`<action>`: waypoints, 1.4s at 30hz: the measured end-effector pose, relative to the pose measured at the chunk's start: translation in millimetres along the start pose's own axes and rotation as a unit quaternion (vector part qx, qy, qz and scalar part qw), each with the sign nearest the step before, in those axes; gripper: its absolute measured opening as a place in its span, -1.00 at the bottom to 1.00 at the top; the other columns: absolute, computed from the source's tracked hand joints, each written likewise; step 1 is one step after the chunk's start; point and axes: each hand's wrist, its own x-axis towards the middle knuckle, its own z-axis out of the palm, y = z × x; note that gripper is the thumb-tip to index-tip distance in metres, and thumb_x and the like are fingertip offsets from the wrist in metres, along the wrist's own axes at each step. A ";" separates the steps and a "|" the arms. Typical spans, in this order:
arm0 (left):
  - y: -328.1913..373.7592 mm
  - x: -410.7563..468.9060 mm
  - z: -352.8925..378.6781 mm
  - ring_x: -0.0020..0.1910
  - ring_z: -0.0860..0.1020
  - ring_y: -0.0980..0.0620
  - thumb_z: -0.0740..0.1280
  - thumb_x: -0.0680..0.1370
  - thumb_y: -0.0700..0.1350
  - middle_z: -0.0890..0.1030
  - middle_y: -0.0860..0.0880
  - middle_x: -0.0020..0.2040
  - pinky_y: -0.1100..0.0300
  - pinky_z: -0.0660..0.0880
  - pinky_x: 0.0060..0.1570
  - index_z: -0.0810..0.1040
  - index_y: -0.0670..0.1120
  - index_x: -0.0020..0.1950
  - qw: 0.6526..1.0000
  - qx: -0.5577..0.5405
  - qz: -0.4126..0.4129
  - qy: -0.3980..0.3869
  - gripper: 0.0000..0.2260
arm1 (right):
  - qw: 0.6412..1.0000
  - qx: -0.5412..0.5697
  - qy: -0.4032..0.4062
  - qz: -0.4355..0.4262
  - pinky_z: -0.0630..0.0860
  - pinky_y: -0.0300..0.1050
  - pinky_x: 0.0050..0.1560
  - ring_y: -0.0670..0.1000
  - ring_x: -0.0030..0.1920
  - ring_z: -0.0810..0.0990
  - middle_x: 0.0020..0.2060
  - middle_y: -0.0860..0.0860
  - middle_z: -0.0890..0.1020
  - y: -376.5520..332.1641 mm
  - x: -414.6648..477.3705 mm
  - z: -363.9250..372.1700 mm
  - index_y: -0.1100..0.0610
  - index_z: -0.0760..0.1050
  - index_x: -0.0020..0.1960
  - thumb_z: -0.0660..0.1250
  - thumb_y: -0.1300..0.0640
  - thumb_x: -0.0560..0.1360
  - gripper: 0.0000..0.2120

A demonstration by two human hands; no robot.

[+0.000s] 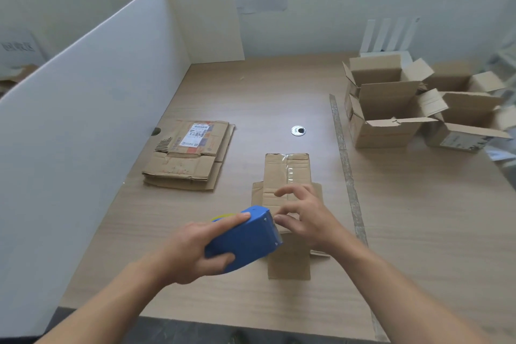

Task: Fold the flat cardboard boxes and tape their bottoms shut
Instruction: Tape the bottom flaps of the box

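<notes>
A small cardboard box point(282, 173) stands bottom-up on the wooden table point(195, 288) in front of me, with a strip of clear tape along its seam. My left hand point(195, 248) grips a blue tape dispenser point(243, 237), whose cutting edge sits over the box's near end. My right hand point(304, 215) hovers at the dispenser's mouth, thumb and fingers close together there; whether they pinch the tape end I cannot tell. A stack of flat cardboard boxes point(187, 159) with a shipping label lies to the left.
Several folded open boxes point(391, 109) stand at the right side of the table. A white partition board point(92, 98) walls off the left. A round cable grommet point(298, 130) sits mid-table. A tape strip point(346, 165) runs along the table right of the box.
</notes>
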 end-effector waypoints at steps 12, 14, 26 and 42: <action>-8.1 13.9 -19.3 -0.08 0.56 0.17 0.32 0.34 0.17 0.62 0.16 0.04 0.32 0.51 -0.08 0.21 0.65 0.28 0.996 -0.024 -0.037 -0.076 -0.39 | 0.983 0.082 0.039 0.160 0.31 -0.23 0.21 -0.13 0.23 0.43 0.15 -0.23 0.45 45.1 -45.5 -44.7 -0.06 0.65 -0.23 0.42 0.02 0.52 -0.84; -10.3 14.5 -20.8 -0.04 0.56 0.19 0.33 0.33 0.17 0.61 0.19 0.08 0.33 0.51 -0.06 0.23 0.65 0.27 0.995 -0.029 -0.050 -0.080 -0.39 | 0.982 0.084 0.020 0.167 0.37 -0.15 0.22 -0.15 0.20 0.47 0.14 -0.23 0.46 50.2 -52.9 -43.2 -0.10 0.62 -0.24 0.42 0.01 0.52 -0.84; 6.4 39.6 -33.4 -0.01 0.54 0.22 0.32 0.35 0.14 0.55 0.25 0.11 0.18 0.54 -0.01 0.31 0.56 0.26 0.980 0.025 -0.119 -0.156 -0.47 | 0.961 0.107 0.079 0.241 0.34 -0.24 0.07 -0.17 0.08 0.53 -0.02 -0.16 0.56 49.0 -56.9 -6.1 0.00 0.59 -0.23 0.45 0.03 0.49 -0.86; 8.3 69.1 -33.5 0.04 0.51 0.18 0.34 0.32 0.14 0.54 0.19 0.14 0.26 0.48 -0.03 0.39 0.41 0.36 0.966 0.027 -0.171 -0.194 -0.40 | 0.958 0.110 0.047 0.259 0.24 -0.57 -0.03 -0.31 0.05 0.47 0.03 -0.14 0.56 50.7 -62.2 -2.6 -0.01 0.53 -0.23 0.38 0.06 0.55 -0.82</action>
